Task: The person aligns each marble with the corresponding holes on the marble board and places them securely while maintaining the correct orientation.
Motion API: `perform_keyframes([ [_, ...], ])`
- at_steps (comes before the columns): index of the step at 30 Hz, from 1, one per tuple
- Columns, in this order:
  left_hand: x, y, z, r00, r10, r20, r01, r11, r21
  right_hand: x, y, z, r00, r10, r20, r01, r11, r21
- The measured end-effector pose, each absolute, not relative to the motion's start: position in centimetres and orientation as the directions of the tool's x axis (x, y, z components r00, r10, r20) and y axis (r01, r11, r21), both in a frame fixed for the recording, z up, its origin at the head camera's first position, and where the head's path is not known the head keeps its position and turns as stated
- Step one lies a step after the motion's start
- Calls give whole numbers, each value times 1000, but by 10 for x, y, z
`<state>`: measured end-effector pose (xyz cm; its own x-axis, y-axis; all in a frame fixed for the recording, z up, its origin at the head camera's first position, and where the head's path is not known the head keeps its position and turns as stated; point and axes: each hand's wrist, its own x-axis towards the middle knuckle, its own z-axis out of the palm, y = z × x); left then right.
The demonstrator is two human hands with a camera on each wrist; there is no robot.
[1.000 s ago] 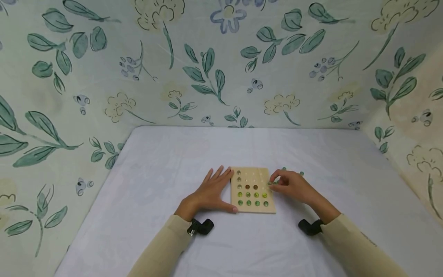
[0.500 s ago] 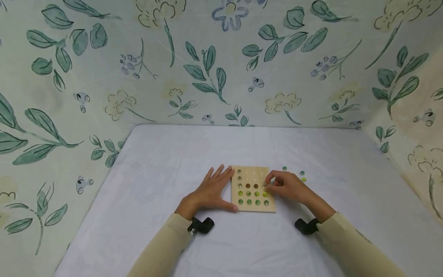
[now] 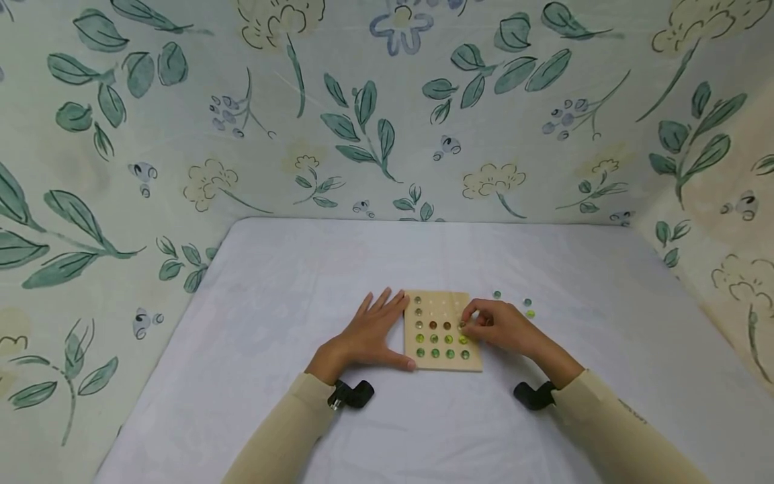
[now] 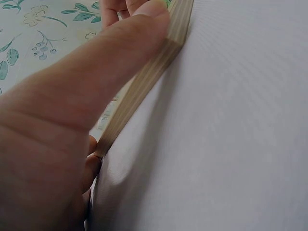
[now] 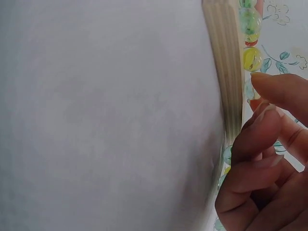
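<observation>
Marbles filled part of a square wooden board (image 3: pixel 444 331) that lay flat on the white table (image 3: pixel 272 316), slightly below the middle of the head view. Green marbles (image 3: pixel 442 353) sat along the board's lowest row, yellow-green marbles (image 3: pixel 434 339) in the row above, two brown marbles (image 3: pixel 439 325) above those, and pale grey marbles (image 3: pixel 418 312) ran up the left column; the upper holes stood bare. The right hand (image 3: pixel 502 329) hovered over the board's right edge with its fingertips drawn together at the brown row; they seemed to pinch a small marble, but neither the head view nor the right wrist view showed it clearly, so I cannot tell. The left hand (image 3: pixel 369 336) lay flat with fingers spread and straight, its thumb pressed along the board's left side, as the left wrist view showed against the layered plywood edge. Three loose marbles (image 3: pixel 520 304) rested on the table just right of the right hand. Cream sleeves (image 3: pixel 284 430) came in from the bottom of the frame, and a floral backdrop (image 3: pixel 363 114) rose behind and beside the table
</observation>
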<state>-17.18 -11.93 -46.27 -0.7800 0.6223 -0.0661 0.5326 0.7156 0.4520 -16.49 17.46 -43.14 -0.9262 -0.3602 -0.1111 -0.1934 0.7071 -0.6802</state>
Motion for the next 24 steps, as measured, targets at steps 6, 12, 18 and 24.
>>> perform_keyframes([
  [6,-172,-119,-463,-779,624,-64,533,711,458,-165,174,-431,-922,-371,-107,-203,702,-682],
  [12,-171,-119,-462,-780,622,-64,531,712,458,-165,174,-431,-926,-361,-107,-197,706,-681],
  [18,-172,-119,-464,-781,621,-64,531,715,454,-163,178,-429,-930,-353,-99,-200,715,-670],
  [24,-173,-119,-465,-784,617,-67,525,717,457,-162,185,-427,-934,-340,-106,-185,717,-672],
])
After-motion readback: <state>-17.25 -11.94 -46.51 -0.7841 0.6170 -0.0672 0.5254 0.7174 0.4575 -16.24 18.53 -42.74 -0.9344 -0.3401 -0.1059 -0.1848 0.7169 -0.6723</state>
